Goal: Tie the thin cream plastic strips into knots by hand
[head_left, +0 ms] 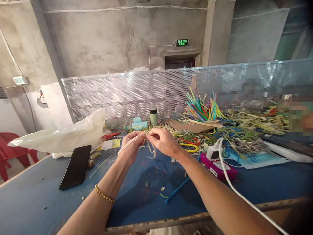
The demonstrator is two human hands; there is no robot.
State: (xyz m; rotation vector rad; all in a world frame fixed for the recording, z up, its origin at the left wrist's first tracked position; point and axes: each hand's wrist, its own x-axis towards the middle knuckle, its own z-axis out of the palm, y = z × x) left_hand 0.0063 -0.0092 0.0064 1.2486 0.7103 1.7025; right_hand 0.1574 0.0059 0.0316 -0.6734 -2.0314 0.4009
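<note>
Over the middle of the blue table, my left hand (130, 147) and my right hand (163, 141) meet at their fingertips. Both are closed in a pinch on a pale, narrow strip (153, 150). One length of it lies across the left hand's thumb side, and a loose loop hangs below the right fingers. Its exact material is hard to make out, and the pinched part is hidden by the fingers. Behind the hands stand a green bottle with a black lid (154, 118) and a light blue roll-shaped item (140, 125).
A black phone (75, 168) and a whitish plastic bag (66, 133) lie left. Rightward are colourful thin sticks (204, 107), heaps of greenish strips (259, 120), a purple power strip (227, 171) with a white cable (228, 181), and a blue face mask (256, 160). A blue stick (178, 190) lies in front.
</note>
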